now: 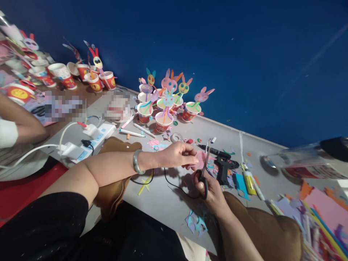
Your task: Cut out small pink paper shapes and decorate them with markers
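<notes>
My left hand, with a bangle on its wrist, pinches a piece of pink paper. In my right hand is a pair of scissors with black handles, its fingers through the loops. The blades point up and away from me and lie against the right part of the pink paper; I cannot tell how far they are into it. Just beyond my right hand lie a black glue gun and a black marker. Blue paper scraps with cut-out holes lie nearer to me.
Paper cups with rabbit-shaped figures stand along the blue wall. To the left are a power strip with plugs and another person's arm. On the right lie a yellow glue bottle, a clear bottle and coloured paper.
</notes>
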The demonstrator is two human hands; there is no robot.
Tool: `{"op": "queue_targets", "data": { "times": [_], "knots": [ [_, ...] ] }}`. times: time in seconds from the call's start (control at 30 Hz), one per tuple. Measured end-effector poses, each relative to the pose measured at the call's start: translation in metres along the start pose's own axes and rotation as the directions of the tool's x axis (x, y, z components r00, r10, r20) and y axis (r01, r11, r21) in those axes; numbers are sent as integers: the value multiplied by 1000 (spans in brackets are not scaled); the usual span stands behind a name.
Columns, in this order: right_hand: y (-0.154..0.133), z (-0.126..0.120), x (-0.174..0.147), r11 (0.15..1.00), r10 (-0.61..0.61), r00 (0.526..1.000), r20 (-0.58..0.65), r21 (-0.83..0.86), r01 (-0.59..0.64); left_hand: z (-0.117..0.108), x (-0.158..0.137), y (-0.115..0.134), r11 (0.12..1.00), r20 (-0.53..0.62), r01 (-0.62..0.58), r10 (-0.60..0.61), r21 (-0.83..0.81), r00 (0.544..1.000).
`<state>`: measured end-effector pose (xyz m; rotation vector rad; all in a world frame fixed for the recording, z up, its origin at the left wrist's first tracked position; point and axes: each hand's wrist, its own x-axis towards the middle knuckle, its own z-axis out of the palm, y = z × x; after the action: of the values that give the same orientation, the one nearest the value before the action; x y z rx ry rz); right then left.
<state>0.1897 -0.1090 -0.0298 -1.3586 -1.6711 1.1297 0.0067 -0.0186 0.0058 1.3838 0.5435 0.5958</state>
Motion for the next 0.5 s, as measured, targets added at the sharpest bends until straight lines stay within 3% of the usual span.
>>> {"op": "queue_targets", "data": {
  "times": [0.5],
  "knots": [
    [-1,0,1,999,34,999,-4,-16,-34,-2,-1,0,1000,-2,12,-13,-4,1000]
  ]
}}
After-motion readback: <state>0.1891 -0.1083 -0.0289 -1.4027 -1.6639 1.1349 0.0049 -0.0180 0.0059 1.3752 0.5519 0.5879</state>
